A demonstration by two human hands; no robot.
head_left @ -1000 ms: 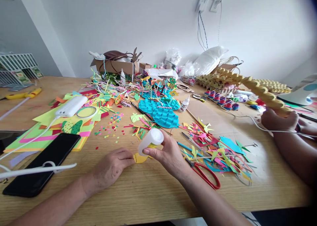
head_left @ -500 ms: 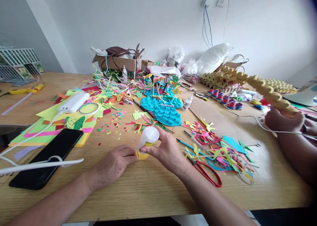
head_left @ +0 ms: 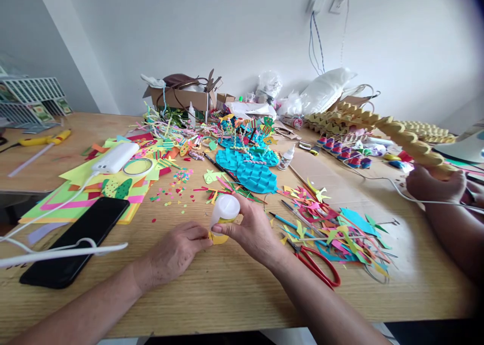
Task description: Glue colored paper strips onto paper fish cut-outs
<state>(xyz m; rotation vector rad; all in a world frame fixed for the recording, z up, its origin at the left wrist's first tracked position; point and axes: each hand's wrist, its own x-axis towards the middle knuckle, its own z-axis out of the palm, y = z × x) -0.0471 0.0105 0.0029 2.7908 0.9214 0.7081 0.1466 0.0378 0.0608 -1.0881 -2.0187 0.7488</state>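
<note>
My right hand [head_left: 257, 234] is closed around a white translucent glue bottle [head_left: 226, 207], tipped so that its round base faces up toward me. The bottle's nozzle end is hidden below. Under it lies a small piece of yellow paper [head_left: 220, 239] on the table. My left hand [head_left: 176, 252] pinches the left edge of that paper between thumb and fingertips, just beside the bottle.
Red-handled scissors [head_left: 319, 267] lie right of my right hand, beside colourful paper scraps [head_left: 333, 229]. Ahead stand a blue paper model [head_left: 256, 176] and another glue bottle [head_left: 286, 158]. A black phone [head_left: 75, 244] lies left. Another person's hand [head_left: 434, 186] holds a yellow egg-carton strip [head_left: 412, 146] at right.
The glue bottle has shifted very slightly left over the yellow paper. The view has moved a little; both hands keep their grips.
</note>
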